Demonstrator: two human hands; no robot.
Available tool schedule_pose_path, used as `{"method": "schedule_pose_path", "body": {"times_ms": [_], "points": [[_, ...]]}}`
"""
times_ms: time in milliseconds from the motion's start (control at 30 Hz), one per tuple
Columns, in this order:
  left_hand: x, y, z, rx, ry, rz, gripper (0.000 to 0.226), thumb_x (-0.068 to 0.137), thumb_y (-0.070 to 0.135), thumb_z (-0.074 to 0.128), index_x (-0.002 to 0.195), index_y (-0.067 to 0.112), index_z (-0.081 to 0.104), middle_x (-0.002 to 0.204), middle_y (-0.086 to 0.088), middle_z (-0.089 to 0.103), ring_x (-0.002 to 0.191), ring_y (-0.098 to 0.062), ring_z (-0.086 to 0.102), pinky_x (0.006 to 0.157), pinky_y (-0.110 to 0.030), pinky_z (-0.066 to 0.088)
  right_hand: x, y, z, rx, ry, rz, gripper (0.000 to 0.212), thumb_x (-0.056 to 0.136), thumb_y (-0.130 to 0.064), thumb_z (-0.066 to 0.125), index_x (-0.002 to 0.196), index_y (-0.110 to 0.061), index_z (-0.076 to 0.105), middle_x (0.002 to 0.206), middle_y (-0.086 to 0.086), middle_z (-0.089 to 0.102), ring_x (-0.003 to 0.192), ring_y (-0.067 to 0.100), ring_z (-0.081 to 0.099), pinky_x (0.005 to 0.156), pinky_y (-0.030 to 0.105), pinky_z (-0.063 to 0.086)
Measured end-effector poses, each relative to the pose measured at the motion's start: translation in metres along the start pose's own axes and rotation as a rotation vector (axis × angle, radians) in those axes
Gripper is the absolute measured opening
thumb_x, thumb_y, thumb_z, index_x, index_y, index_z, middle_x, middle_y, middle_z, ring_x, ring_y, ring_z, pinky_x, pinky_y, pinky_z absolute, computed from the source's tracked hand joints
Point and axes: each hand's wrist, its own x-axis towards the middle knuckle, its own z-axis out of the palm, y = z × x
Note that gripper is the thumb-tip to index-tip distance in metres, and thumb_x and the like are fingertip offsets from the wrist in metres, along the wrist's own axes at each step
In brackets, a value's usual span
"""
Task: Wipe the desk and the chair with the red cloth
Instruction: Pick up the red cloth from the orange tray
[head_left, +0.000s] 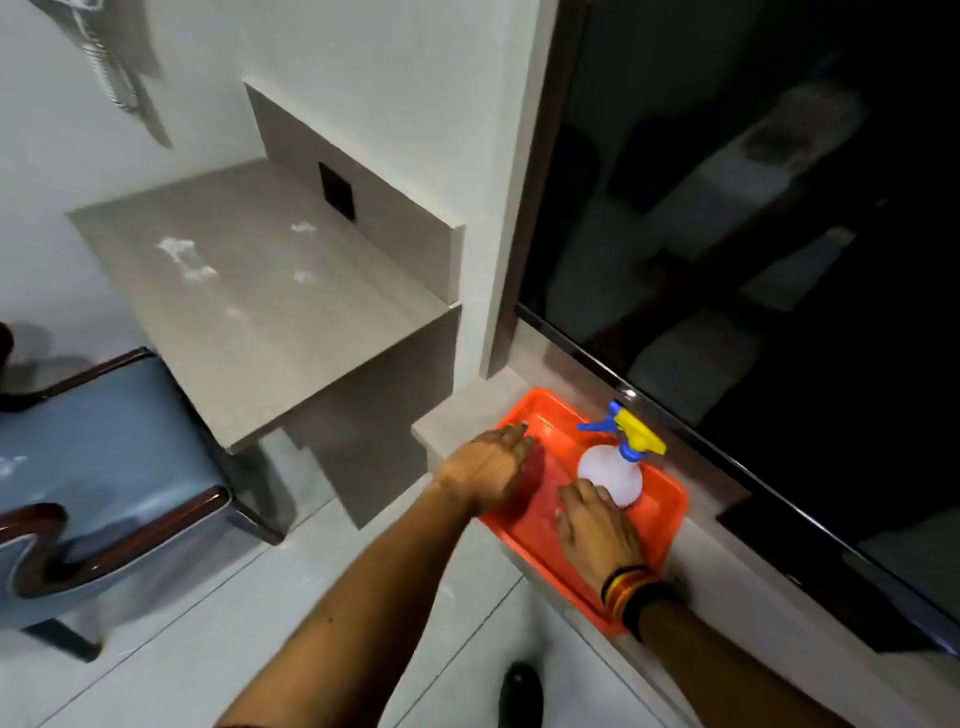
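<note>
A grey tabletop (291, 312) is jutting out from the white wall, carrying only a few white smears (182, 254), possibly foam or powder, though blur is hiding which. Lower and to its right, a pale ledge (457, 415) is running beneath the dark glass, and an orange tray (670, 514) is sitting flat on it, holding a spray bottle (615, 467).

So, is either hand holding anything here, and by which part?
Neither, as far as shows. The left hand lies flat over the red tray; the right hand reaches toward the spray bottle.
</note>
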Motion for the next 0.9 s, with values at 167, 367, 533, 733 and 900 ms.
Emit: {"method": "schedule_pose_path", "body": {"times_ms": [167, 367, 533, 733, 900], "points": [[0.026, 0.039, 0.039, -0.164, -0.140, -0.227, 0.054, 0.113, 0.028, 0.037, 0.162, 0.007, 0.036, 0.168, -0.019, 0.038, 0.153, -0.036, 0.041, 0.125, -0.042, 0.034, -0.022, 0.028, 0.021, 0.089, 0.009, 0.129, 0.038, 0.099, -0.026, 0.053, 0.134, -0.013, 0.060, 0.139, 0.008, 0.060, 0.127, 0.029, 0.059, 0.107, 0.039, 0.048], [0.056, 0.054, 0.048, -0.107, -0.107, -0.443, 0.044, 0.108, 0.016, 0.047, 0.150, 0.005, 0.046, 0.146, -0.020, 0.054, 0.135, -0.040, 0.050, 0.111, -0.048, 0.044, -0.015, 0.043, 0.028, 0.164, -0.054, 0.348, 0.042, 0.096, -0.033, 0.058, 0.135, -0.021, 0.045, 0.135, 0.004, 0.055, 0.128, 0.024, 0.055, 0.097, 0.043, 0.056], [0.061, 0.050, 0.039, -0.200, -0.068, -0.526, 0.035, 0.101, 0.022, 0.058, 0.131, 0.005, 0.064, 0.135, -0.020, 0.066, 0.130, -0.041, 0.054, 0.107, -0.046, 0.048, -0.015, 0.042, 0.025, 0.282, 0.006, 0.363, 0.033, 0.092, -0.019, 0.064, 0.122, -0.023, 0.051, 0.130, 0.002, 0.062, 0.125, 0.024, 0.058, 0.098, 0.041, 0.055], [0.040, 0.035, -0.010, -0.523, 0.100, -0.551, 0.036, 0.082, 0.046, 0.073, 0.095, 0.013, 0.065, 0.105, -0.015, 0.075, 0.101, -0.039, 0.068, 0.081, -0.040, 0.055, -0.023, -0.002, -0.006, 0.609, 0.267, 0.239, 0.034, 0.079, 0.004, 0.068, 0.108, -0.013, 0.064, 0.115, 0.011, 0.065, 0.109, 0.034, 0.063, 0.089, 0.043, 0.052], [-0.008, -0.039, -0.084, -0.668, 0.326, -0.701, 0.038, 0.073, 0.046, 0.070, 0.094, 0.016, 0.060, 0.106, -0.012, 0.074, 0.101, -0.038, 0.071, 0.081, -0.038, 0.057, 0.026, -0.072, -0.051, 0.689, 0.472, 0.077, 0.033, 0.081, 0.007, 0.068, 0.111, -0.006, 0.063, 0.115, 0.014, 0.066, 0.110, 0.037, 0.062, 0.096, 0.041, 0.045]]}}
